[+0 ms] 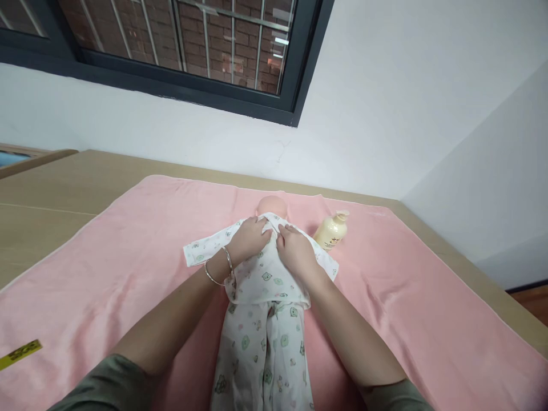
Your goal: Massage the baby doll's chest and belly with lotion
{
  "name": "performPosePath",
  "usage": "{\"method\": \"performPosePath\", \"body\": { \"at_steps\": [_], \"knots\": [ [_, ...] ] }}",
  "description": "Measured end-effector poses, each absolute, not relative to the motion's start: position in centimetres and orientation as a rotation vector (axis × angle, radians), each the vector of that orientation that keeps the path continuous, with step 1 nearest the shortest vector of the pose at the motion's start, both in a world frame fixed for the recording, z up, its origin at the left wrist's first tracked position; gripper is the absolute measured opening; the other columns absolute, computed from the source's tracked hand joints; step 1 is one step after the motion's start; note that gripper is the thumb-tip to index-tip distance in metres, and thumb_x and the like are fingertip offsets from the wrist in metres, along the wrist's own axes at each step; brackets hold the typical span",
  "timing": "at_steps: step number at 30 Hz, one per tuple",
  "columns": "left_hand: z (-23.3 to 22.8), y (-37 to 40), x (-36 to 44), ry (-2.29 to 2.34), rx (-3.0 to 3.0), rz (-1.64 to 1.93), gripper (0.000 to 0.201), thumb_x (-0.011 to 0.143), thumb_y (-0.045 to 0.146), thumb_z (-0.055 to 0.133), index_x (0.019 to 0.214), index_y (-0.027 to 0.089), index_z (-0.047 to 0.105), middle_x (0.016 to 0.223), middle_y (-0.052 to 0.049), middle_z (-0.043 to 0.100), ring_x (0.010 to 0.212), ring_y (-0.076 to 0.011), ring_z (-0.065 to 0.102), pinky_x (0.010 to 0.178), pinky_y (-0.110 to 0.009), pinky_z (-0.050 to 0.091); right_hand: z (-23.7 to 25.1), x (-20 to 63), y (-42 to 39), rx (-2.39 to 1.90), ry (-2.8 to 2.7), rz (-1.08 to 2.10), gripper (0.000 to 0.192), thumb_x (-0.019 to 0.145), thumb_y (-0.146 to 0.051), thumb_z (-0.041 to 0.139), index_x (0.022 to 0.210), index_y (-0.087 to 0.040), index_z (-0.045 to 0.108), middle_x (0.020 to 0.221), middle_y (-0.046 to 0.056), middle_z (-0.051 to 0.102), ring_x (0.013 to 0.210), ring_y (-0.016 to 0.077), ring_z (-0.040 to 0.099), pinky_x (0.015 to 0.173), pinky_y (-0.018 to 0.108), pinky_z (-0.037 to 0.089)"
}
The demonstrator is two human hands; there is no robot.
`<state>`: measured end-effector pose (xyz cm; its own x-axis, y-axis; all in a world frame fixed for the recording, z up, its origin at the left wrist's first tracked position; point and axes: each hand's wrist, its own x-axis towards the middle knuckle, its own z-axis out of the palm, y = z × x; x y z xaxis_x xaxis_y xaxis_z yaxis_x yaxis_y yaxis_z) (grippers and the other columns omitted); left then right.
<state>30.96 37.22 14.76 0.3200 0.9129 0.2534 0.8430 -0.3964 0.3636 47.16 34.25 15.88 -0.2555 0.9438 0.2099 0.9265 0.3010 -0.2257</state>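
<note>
Left hand: the left hand (252,237) is laid palm down on the upper chest of the baby doll, just left of the frame centre; the fingers are held together and curled onto the cloth at the collar. Two thin silver bangles (218,268) are worn at the wrist.
Right hand: the right hand (295,251) is placed just beside the left one, at the centre of the frame; its fingers are bent and pressed on the collar of the baby shirt (265,279), the fingertips almost touching those of the other hand. Whether cloth is pinched cannot be told.
Baby doll: the baby doll (272,204) is lying on its back in the middle of the frame, head toward the wall; it is dressed in the white printed shirt and matching trousers (261,354).
Towel: a pink towel (107,268) is spread under the doll over the wooden table (64,188).
Lotion bottle: a cream pump bottle (331,231) is lying on the towel, right of the doll's head, near the right hand.
Yellow tape: a yellow strip (19,354) is seen at the lower left edge.
Window: a dark-framed window (192,85) is seen in the upper left.
</note>
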Motion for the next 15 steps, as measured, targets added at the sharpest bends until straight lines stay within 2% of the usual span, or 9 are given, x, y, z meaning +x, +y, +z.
{"method": "performPosePath", "body": {
  "at_steps": [4, 9, 12, 15],
  "knots": [
    [14.3, 37.4, 31.0, 1.629, 2.390, 0.642, 0.030, 0.097, 0.028, 0.039, 0.107, 0.016, 0.064, 0.110, -0.014, 0.070, 0.108, -0.0286, 0.063, 0.099, -0.043, 0.047, 16.0, 46.7, 33.7, -1.626, -2.225, 0.127, 0.039, 0.101, -0.018, 0.043, 0.131, -0.016, 0.067, 0.132, 0.014, 0.064, 0.129, 0.0271, 0.056, 0.108, 0.036, 0.043],
    [14.1, 35.3, 32.2, 1.634, 2.523, 0.675, 0.037, 0.095, 0.025, 0.042, 0.124, 0.012, 0.061, 0.130, -0.023, 0.063, 0.128, -0.0370, 0.053, 0.108, -0.056, 0.038, 15.0, 48.6, 36.0, -1.561, -2.148, 0.318, 0.044, 0.101, -0.029, 0.046, 0.141, -0.013, 0.059, 0.146, 0.014, 0.054, 0.142, 0.0268, 0.044, 0.117, 0.039, 0.035],
    [14.2, 34.7, 32.6, 1.651, 2.553, 0.658, 0.040, 0.096, 0.022, 0.041, 0.128, 0.008, 0.060, 0.132, -0.025, 0.061, 0.132, -0.0381, 0.051, 0.110, -0.055, 0.036, 14.6, 49.0, 36.6, -1.586, -2.166, 0.306, 0.049, 0.103, -0.032, 0.044, 0.145, -0.008, 0.053, 0.151, 0.018, 0.048, 0.144, 0.0293, 0.038, 0.119, 0.043, 0.032],
    [14.3, 35.6, 32.2, 1.680, 2.521, 0.610, 0.040, 0.097, 0.023, 0.038, 0.126, 0.006, 0.060, 0.123, -0.023, 0.065, 0.124, -0.0349, 0.057, 0.107, -0.049, 0.041, 15.0, 48.1, 35.6, -1.626, -2.228, 0.198, 0.048, 0.104, -0.026, 0.038, 0.145, -0.003, 0.050, 0.148, 0.020, 0.050, 0.142, 0.0310, 0.041, 0.119, 0.043, 0.031]
  ]
}}
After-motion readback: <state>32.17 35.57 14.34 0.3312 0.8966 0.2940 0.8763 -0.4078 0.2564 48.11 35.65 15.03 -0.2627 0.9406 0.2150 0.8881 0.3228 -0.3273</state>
